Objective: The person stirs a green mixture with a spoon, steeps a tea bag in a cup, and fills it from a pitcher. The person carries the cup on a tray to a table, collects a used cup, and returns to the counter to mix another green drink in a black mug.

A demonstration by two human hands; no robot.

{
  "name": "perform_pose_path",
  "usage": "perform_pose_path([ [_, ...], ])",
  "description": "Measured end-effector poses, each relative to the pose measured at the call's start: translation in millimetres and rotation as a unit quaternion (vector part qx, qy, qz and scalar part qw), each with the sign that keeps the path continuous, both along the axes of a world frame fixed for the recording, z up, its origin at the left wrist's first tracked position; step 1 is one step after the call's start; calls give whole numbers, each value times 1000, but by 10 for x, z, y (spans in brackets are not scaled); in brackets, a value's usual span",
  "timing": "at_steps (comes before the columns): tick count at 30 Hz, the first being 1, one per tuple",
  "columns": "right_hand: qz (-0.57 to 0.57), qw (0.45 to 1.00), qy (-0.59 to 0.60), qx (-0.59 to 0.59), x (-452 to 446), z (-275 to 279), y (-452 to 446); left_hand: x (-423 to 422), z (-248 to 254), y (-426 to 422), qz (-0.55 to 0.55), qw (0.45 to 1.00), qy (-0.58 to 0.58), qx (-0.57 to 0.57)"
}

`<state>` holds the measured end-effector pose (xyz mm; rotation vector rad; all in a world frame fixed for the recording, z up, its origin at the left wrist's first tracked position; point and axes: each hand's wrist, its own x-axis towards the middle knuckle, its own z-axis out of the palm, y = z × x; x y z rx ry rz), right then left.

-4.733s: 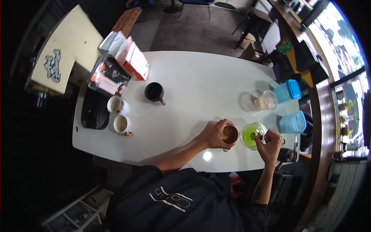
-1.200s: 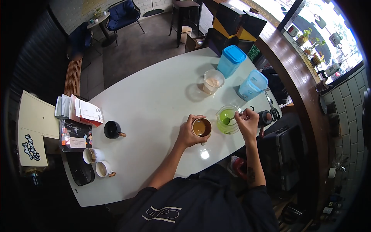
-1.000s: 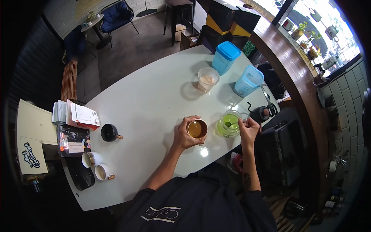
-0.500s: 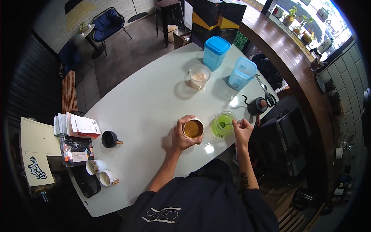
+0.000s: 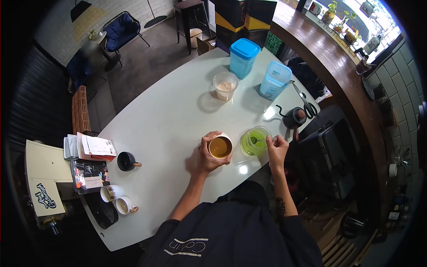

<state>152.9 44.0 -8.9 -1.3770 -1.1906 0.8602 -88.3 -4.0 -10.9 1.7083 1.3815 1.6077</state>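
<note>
My left hand [image 5: 207, 154] is wrapped round a cup [image 5: 220, 147] of brown liquid, tilted so its inside faces me. To its right, a clear plastic jug [image 5: 251, 149] of bright green liquid rests on the white table [image 5: 164, 120]. Between the fingers of my right hand [image 5: 278, 148] is the handle of a spoon [image 5: 258, 140], its lower end inside the jug. Beyond the jug stands a small black kettle [image 5: 293, 118] with a thin curved spout. Scissors [image 5: 309, 108] lie past the kettle at the table's edge.
Toward the back stand a lidded blue container [image 5: 243, 60], an open blue container [image 5: 275, 82] and a clear tub [image 5: 225, 86] with pale contents. At left are a black cup [image 5: 126, 161], two white mugs [image 5: 126, 205], a black tray [image 5: 105, 215] and papers [image 5: 95, 144].
The view has shifted slightly. My left hand still grips the cup, and the spoon is still in the green liquid with my right hand on it.
</note>
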Motion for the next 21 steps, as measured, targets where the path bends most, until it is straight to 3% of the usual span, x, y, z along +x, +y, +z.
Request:
perform_pose_path([
  [12,-3,1000,-7,-27,-12,-11,-55,-65,35,55,-58,997,-47,-36],
  [16,-13,999,-23,-34,-21,-19,-51,-88,77,89,-38,999,-15,-32],
  [18,-11,1000,-17,-24,-37,0,-62,-81,72,89,-72,993,-73,-59],
  [21,-11,1000,-10,-15,-56,25,-77,-124,91,119,-82,990,-60,-93],
])
